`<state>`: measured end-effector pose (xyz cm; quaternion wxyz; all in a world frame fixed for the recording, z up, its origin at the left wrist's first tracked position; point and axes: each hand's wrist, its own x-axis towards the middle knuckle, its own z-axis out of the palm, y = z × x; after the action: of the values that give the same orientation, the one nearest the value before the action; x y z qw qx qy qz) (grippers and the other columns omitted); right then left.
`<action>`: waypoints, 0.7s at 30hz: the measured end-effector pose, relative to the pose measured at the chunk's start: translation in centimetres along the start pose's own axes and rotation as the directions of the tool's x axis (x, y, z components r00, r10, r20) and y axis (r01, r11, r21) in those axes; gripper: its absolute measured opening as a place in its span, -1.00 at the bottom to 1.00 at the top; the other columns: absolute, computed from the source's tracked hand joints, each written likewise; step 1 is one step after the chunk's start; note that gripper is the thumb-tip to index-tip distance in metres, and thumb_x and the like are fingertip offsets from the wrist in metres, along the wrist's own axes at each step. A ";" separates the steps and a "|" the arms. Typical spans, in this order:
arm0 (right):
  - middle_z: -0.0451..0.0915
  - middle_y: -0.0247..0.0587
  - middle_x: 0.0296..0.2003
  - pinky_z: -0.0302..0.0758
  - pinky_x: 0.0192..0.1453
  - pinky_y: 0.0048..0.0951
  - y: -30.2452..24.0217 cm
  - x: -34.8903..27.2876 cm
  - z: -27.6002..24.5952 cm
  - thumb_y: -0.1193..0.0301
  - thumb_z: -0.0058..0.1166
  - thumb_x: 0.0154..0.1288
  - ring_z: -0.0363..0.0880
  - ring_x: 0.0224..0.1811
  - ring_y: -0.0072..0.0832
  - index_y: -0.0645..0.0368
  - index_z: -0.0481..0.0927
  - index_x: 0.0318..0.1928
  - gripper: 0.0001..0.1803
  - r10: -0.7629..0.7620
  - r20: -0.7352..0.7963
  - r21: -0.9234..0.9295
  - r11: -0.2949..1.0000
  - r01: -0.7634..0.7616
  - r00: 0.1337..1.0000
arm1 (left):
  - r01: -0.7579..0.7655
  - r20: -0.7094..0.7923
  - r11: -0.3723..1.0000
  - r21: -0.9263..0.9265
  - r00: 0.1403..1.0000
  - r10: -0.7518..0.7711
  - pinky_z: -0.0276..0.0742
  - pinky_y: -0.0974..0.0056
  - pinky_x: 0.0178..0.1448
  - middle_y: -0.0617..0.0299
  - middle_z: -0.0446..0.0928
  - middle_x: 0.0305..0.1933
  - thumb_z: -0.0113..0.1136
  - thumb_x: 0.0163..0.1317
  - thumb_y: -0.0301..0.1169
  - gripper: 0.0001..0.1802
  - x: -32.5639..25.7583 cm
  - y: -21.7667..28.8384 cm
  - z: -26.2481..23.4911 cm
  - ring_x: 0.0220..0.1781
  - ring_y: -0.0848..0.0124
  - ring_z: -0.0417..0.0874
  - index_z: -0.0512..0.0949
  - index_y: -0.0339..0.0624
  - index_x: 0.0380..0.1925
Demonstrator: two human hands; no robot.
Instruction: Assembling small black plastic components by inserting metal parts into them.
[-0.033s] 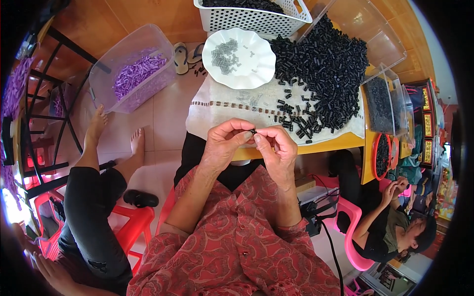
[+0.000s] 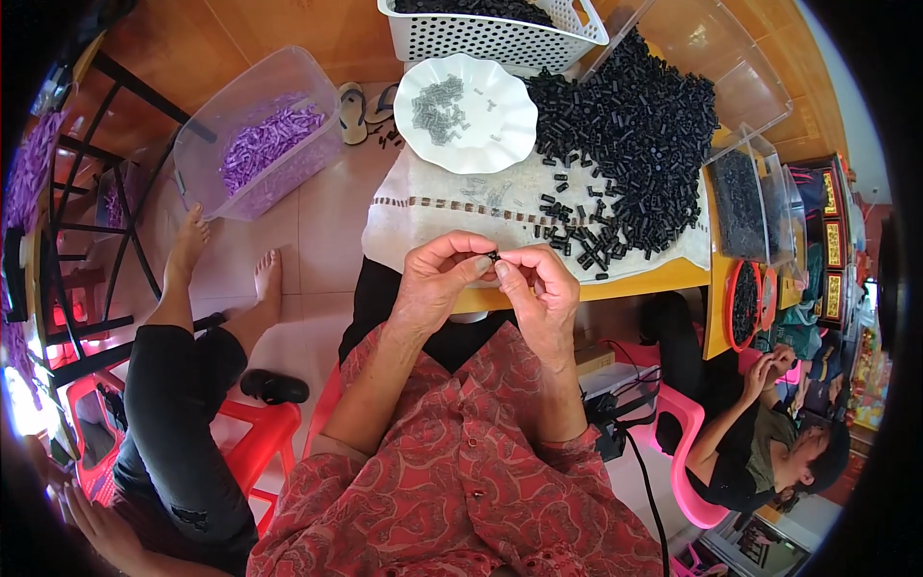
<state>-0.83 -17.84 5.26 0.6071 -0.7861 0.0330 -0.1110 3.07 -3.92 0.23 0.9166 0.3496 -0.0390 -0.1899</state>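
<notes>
Just over the table's front edge, my left hand (image 2: 440,282) and my right hand (image 2: 541,296) meet fingertip to fingertip. Both pinch one small black plastic piece (image 2: 493,257), mostly covered by the fingers. Beyond them a white cloth (image 2: 413,231) with a brown dashed stripe covers part of the table. On it stands a white scalloped plate (image 2: 514,130) with small clear pieces (image 2: 439,108) on its left side. A few more clear pieces lie on the cloth in front of the plate. To the right spreads a big heap of small black cylindrical pieces (image 2: 649,144).
A white perforated basket (image 2: 490,46) stands at the back, and clear boxes (image 2: 745,197) and a red round tray (image 2: 743,303) at the right. A clear tub (image 2: 260,183) of purple pieces sits on the left floor. People sit on both sides; a black cable (image 2: 646,481) hangs right.
</notes>
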 end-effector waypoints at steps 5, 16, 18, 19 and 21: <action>0.54 -0.29 -0.36 0.48 -0.31 -0.64 -0.6 -0.1 0.0 0.63 0.11 0.26 0.55 -0.40 -0.64 0.35 0.54 -0.20 -0.90 0.104 0.007 0.191 0.976 -0.103 0.995 | 0.029 0.028 0.999 -0.023 0.999 -0.029 0.59 0.35 0.00 0.15 0.60 -0.17 0.09 0.25 -0.69 -0.78 0.0 0.1 0.0 -0.18 0.46 0.62 0.56 -0.36 -0.11; 0.62 -0.30 -0.38 0.41 -0.39 -0.69 -0.5 -0.6 -0.8 0.49 0.12 0.32 0.50 -0.45 -0.70 0.30 0.56 -0.12 -0.83 0.233 0.071 0.333 0.911 -0.243 0.970 | 0.057 0.043 0.995 -0.077 0.998 -0.054 0.62 0.35 -0.09 0.11 0.61 -0.21 0.13 0.24 -0.66 -0.76 -0.2 0.6 0.4 -0.23 0.45 0.63 0.55 -0.36 -0.08; 0.62 -0.30 -0.38 0.41 -0.39 -0.69 -0.3 -0.7 -0.8 0.49 0.13 0.32 0.50 -0.45 -0.69 0.30 0.57 -0.11 -0.82 0.230 0.070 0.355 0.904 -0.239 0.971 | 0.061 0.046 0.994 -0.087 0.997 -0.057 0.62 0.35 -0.10 0.11 0.61 -0.22 0.13 0.24 -0.65 -0.77 -0.3 0.7 0.5 -0.23 0.44 0.63 0.55 -0.36 -0.08; 0.62 -0.31 -0.38 0.41 -0.39 -0.69 -0.3 -0.7 -0.8 0.49 0.14 0.31 0.51 -0.45 -0.69 0.30 0.57 -0.11 -0.82 0.227 0.067 0.377 0.896 -0.235 0.972 | 0.066 0.050 0.993 -0.097 0.997 -0.062 0.62 0.35 -0.11 0.11 0.61 -0.22 0.13 0.24 -0.65 -0.77 -0.4 0.7 0.5 -0.24 0.44 0.63 0.55 -0.36 -0.09; 0.62 -0.30 -0.39 0.41 -0.40 -0.69 -0.1 -0.8 -0.8 0.49 0.14 0.31 0.51 -0.45 -0.69 0.30 0.57 -0.12 -0.82 0.227 0.063 0.383 0.894 -0.234 0.972 | 0.070 0.057 0.993 -0.100 0.996 -0.065 0.62 0.35 -0.11 0.11 0.61 -0.23 0.13 0.24 -0.65 -0.77 -0.4 0.7 0.6 -0.24 0.44 0.62 0.55 -0.36 -0.09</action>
<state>-1.77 -18.44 5.46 0.7596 -0.6419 0.0983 -0.0361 2.80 -3.65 1.16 0.9249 0.2985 -0.0421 -0.2318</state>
